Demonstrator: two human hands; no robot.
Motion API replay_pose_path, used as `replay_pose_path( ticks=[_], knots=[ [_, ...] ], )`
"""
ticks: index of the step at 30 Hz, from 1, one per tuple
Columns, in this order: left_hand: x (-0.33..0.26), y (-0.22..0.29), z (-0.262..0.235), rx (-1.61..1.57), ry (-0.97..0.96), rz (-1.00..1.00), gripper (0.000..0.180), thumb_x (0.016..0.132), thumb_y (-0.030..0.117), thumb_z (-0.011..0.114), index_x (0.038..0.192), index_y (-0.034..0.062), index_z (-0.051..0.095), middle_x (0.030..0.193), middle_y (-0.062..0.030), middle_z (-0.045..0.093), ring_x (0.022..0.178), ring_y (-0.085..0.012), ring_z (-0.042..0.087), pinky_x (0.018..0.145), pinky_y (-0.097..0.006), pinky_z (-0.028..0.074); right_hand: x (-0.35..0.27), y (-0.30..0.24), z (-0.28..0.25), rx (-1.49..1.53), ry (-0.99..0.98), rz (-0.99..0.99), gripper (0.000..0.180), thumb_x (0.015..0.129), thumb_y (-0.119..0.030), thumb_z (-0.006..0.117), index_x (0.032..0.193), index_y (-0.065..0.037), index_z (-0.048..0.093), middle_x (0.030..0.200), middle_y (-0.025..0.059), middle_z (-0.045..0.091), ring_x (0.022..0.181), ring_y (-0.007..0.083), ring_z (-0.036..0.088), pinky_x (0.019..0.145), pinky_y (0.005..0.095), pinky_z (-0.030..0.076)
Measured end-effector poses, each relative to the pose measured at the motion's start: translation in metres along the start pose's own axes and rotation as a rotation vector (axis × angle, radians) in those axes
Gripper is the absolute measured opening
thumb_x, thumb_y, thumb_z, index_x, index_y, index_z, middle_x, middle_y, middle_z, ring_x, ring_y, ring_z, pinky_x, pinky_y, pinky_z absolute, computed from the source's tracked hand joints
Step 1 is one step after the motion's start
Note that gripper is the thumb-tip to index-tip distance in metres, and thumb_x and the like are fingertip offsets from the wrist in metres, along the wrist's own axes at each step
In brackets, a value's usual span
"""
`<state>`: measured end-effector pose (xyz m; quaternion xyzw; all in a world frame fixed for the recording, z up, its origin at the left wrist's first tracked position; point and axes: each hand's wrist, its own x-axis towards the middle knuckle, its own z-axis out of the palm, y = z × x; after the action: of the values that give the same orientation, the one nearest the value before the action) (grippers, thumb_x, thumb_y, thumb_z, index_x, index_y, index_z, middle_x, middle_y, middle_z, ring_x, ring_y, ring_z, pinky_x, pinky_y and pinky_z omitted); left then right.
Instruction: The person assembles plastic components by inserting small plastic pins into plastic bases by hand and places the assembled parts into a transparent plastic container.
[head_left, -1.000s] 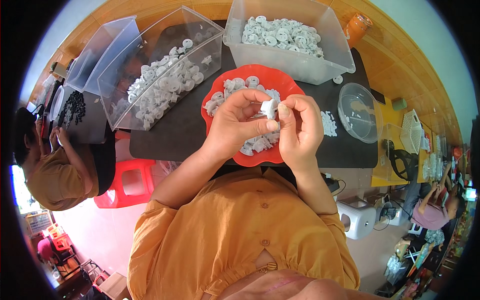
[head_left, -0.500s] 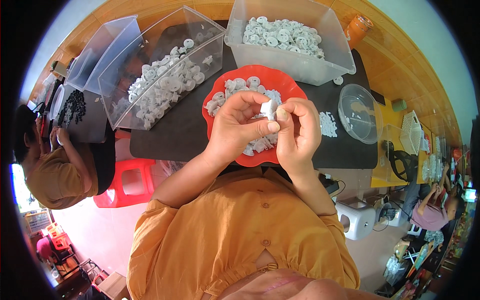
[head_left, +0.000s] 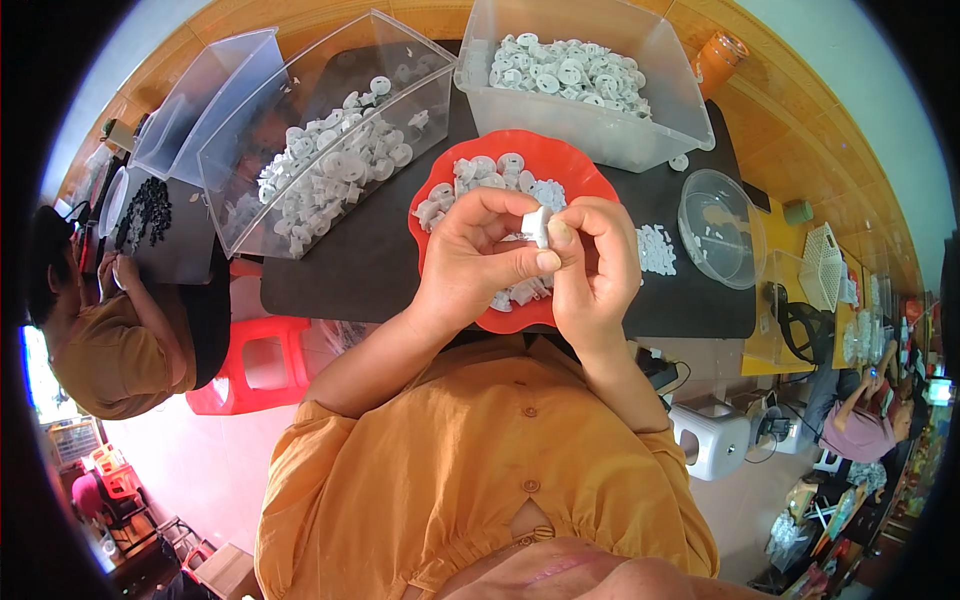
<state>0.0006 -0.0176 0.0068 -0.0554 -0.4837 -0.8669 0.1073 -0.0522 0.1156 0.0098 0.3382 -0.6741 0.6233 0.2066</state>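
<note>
My left hand (head_left: 462, 250) pinches a small white plastic part (head_left: 534, 226) between thumb and fingers. From the other side, the thumb and forefinger of my right hand (head_left: 600, 262) press against the same part. Both hands are raised above a red scalloped bowl (head_left: 583, 172), which holds several white round-headed plastic pieces (head_left: 487, 172) and a heap of tiny white bits (head_left: 546, 193). My fingers hide much of the held part and the bowl's middle.
On the dark table (head_left: 350, 297) stand a clear slanted bin (head_left: 228, 190) and a larger clear tub (head_left: 590, 135), both with white pieces. Small white bits (head_left: 656, 250) lie beside a round clear container (head_left: 718, 228). An orange jar (head_left: 718, 62) stands behind. A co-worker (head_left: 125, 340) sits left, near a red stool (head_left: 250, 365).
Between my fingertips the white part has turned a little and shows a narrower face. Both hands keep nearly the same place and grip.
</note>
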Motion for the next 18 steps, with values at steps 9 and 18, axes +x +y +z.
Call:
replay_pose_path(
  ticks=[9,18],
  knots=[
    [-0.003,0.004,-0.007,0.029,-0.016,-0.036,0.039,0.081,-0.005,0.077,0.114,0.0009,0.057,0.109,-0.0102,0.066,0.101,-0.0178,0.066,0.088,-0.034,0.058,-0.002,-0.001,-0.009,0.563,-0.083,0.403,0.009,0.090,-0.001,0.068,0.098,0.002,0.064,0.103,0.0049,0.058,0.088,0.0111,0.057,0.075,0.0249,0.048],
    [-0.005,0.024,-0.018,0.446,0.072,0.091,0.042,0.075,-0.011,0.078,0.112,0.0019,0.062,0.110,-0.0074,0.066,0.099,-0.0161,0.065,0.085,-0.031,0.058,-0.006,0.001,-0.034,0.395,-0.131,0.460,0.007,0.092,-0.002,0.067,0.098,-0.001,0.065,0.095,0.0024,0.062,0.079,0.0079,0.059,0.068,0.0204,0.047]
  ],
)
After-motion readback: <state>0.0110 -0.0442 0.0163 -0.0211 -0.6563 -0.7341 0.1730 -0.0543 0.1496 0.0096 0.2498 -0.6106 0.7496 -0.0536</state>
